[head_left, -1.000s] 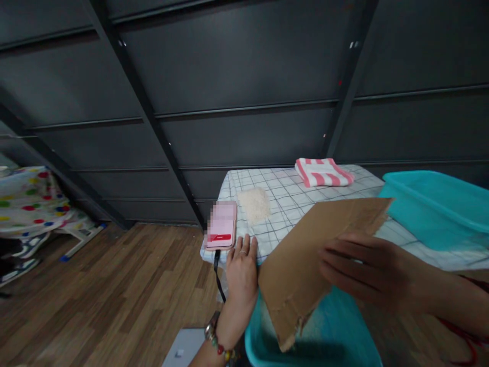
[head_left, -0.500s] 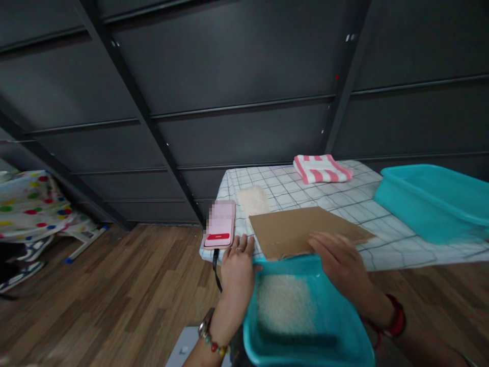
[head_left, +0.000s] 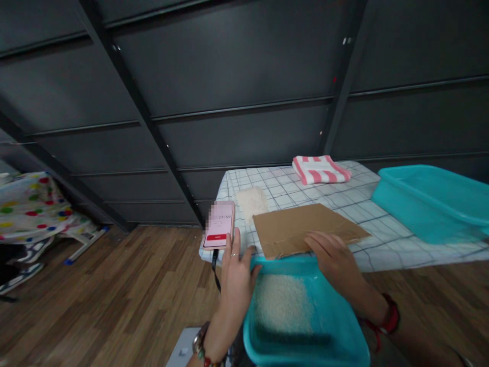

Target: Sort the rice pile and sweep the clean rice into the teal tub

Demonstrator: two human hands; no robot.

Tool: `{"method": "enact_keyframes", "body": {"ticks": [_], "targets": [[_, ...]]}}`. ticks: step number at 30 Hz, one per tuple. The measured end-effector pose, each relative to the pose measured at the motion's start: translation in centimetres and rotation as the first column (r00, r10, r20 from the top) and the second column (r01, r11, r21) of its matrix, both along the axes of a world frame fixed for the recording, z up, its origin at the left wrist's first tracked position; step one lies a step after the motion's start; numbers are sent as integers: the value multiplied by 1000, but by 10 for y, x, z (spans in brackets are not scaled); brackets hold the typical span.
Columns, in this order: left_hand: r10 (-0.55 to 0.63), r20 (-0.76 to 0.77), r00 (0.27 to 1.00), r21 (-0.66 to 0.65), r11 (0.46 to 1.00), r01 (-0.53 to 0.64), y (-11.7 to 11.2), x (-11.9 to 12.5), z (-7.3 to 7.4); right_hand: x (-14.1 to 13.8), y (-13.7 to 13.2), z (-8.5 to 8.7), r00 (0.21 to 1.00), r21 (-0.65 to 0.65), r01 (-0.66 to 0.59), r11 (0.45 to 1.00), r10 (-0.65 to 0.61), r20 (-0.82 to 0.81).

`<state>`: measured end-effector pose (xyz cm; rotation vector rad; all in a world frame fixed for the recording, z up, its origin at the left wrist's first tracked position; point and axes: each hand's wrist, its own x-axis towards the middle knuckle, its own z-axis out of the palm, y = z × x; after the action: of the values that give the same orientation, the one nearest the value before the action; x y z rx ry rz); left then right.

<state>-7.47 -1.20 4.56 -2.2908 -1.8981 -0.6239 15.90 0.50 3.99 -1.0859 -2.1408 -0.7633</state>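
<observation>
My left hand (head_left: 236,272) has its fingers spread, just below a pink phone (head_left: 221,221) and beside the near left edge of the table. Its thumb is close to the rim of a turquoise basin (head_left: 346,326). White grains that look like rice (head_left: 284,303) lie in the bottom of this basin. My right hand (head_left: 334,257) rests with its fingers flat on a sheet of brown cardboard (head_left: 296,227), near the basin's far right rim. Its thumb is hidden. Beyond the cardboard's left corner, a small pale heap of grains (head_left: 252,200) sits on the checked cloth.
A white checked tablecloth (head_left: 275,178) covers the table. On it are a folded pink-and-white striped towel (head_left: 321,169) and a second turquoise basin (head_left: 416,204) at the right. A black cable (head_left: 215,267) hangs from the phone. Dark panels (head_left: 244,137) stand behind.
My left hand has lifted its fingers and spread them towards the phone. The cardboard has shifted slightly under my right hand, which stays on it. The phone's screen display has changed.
</observation>
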Motion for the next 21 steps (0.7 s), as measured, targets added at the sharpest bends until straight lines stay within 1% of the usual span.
{"method": "enact_keyframes", "body": {"ticks": [2, 5, 8, 12, 17, 21], "targets": [[-48, 6, 999, 30, 998, 47, -6, -2, -1, -1, 0, 1, 1000, -9, 13, 1000, -13, -7], [-138, 3, 990, 32, 990, 137, -14, -3, 2, -1, 1, 2, 1000, -10, 14, 1000, -14, -5], [-200, 29, 979, 59, 979, 198, -17, -7, 1, -1, 2, 4, 1000, 2, 7, 1000, -7, 0], [-188, 57, 981, 98, 978, 182, -12, -14, -7, -1, 3, 5, 1000, 14, 12, 1000, -11, -18], [-186, 53, 981, 33, 982, 184, 3, -15, -14, -2, 4, 5, 1000, 13, 4, 1000, -3, -21], [-178, 68, 982, 35, 984, 176, 9, -10, -22, -4, 5, 3, 1000, 16, -4, 1000, 4, -10]]}}
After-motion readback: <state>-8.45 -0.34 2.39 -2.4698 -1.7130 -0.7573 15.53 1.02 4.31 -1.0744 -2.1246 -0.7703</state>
